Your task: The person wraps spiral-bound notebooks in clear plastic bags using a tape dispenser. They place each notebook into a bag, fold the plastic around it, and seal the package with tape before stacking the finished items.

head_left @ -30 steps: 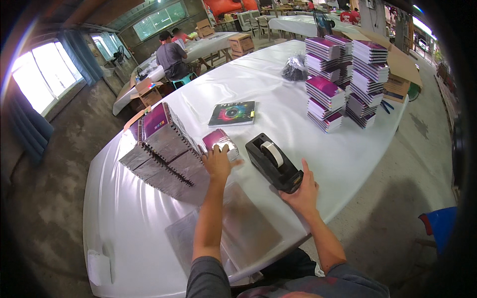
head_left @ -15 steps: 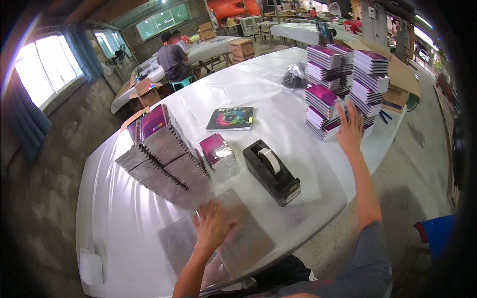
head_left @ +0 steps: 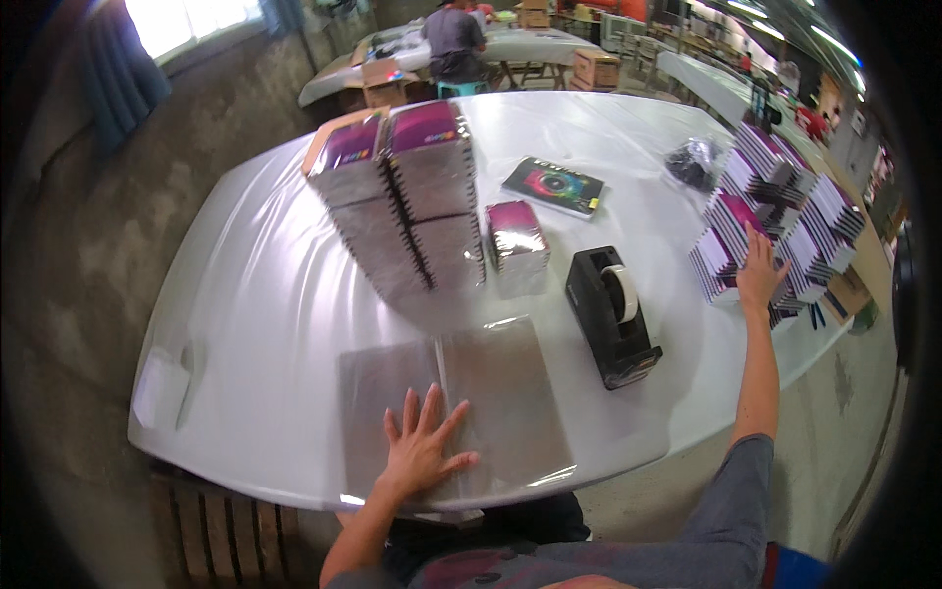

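Now we are pressing our left hand [head_left: 420, 454], fingers spread, flat on the sheets [head_left: 453, 402], having just stretched our right hand [head_left: 758, 277], fingers open, onto the far stack [head_left: 731, 257].

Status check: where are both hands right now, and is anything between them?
Left hand flat, fingers spread, on clear plastic sheets. Right hand open on purple notebook stacks. Black tape dispenser stands between.

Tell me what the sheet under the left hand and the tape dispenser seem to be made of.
The sheet looks like thin clear plastic film: it is glossy, and the table shows through it. The left hand lies flat on it. The tape dispenser looks like black moulded plastic with a dull sheen; its roll seems whitish tape.
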{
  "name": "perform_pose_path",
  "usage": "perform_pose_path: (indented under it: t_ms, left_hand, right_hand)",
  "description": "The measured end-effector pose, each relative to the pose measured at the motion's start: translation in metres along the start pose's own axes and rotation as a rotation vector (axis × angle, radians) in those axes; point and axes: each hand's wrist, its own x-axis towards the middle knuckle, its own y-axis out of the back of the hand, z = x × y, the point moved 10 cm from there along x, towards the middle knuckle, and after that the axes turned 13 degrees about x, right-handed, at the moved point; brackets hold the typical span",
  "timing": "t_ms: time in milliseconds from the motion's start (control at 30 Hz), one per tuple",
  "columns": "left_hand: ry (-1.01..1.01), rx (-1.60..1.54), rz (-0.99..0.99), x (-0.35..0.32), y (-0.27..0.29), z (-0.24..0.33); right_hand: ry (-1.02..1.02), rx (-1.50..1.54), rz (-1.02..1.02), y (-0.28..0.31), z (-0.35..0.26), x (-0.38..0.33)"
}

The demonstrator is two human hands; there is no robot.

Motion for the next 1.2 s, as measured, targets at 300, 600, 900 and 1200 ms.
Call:
perform_pose_path:
  t_ms: [300,600,900,1200]
  left_hand:
    - [-0.058,0.027,0.051,0.003,0.0,0.002]
    - [-0.091,-0.352,0.461,-0.023,0.066,0.007]
    - [-0.066,-0.688,0.708,-0.074,0.118,-0.014]
    - [0.036,-1.256,0.579,-0.041,0.028,-0.035]
  right_hand:
    - [0.115,0.028,0.228,0.111,-0.011,-0.001]
    - [0.361,1.1,-0.056,0.279,-0.2,-0.054]
    - [0.923,1.06,-0.663,0.293,-0.446,-0.181]
    - [0.92,1.362,-1.042,0.243,-0.452,-0.22]
